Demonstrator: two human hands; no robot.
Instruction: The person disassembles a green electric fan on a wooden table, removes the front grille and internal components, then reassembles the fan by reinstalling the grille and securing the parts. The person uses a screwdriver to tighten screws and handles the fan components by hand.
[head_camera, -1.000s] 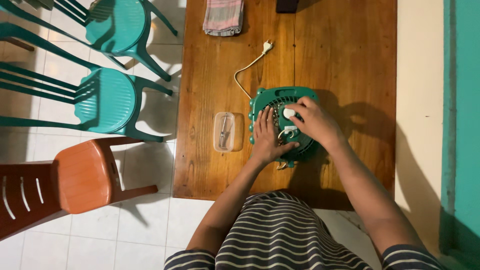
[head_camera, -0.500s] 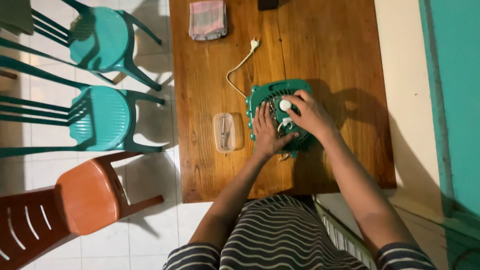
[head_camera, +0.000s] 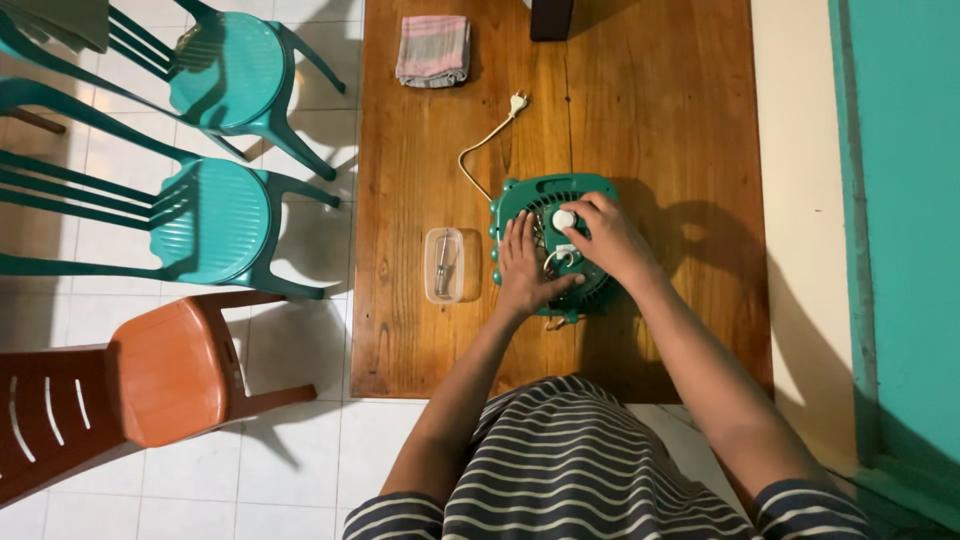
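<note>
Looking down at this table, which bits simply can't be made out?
- Head view: the green fan's middle is covered by the left hand and right hand.
- The dark object is cut off by the top edge.
- The clear box's contents are too small to identify.

The fan (head_camera: 548, 245) is placed on the surface (head_camera: 680, 120); the container (head_camera: 452, 265) just left, the cloth (head_camera: 433, 50) well behind.

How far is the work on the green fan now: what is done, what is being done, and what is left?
Done: the green fan lies flat on the wooden table, its plug lying loose. In hand: left hand presses on the grille, right hand is at the white knob. Left: the fan looks in one piece; the tool in the clear box lies untouched.
</note>
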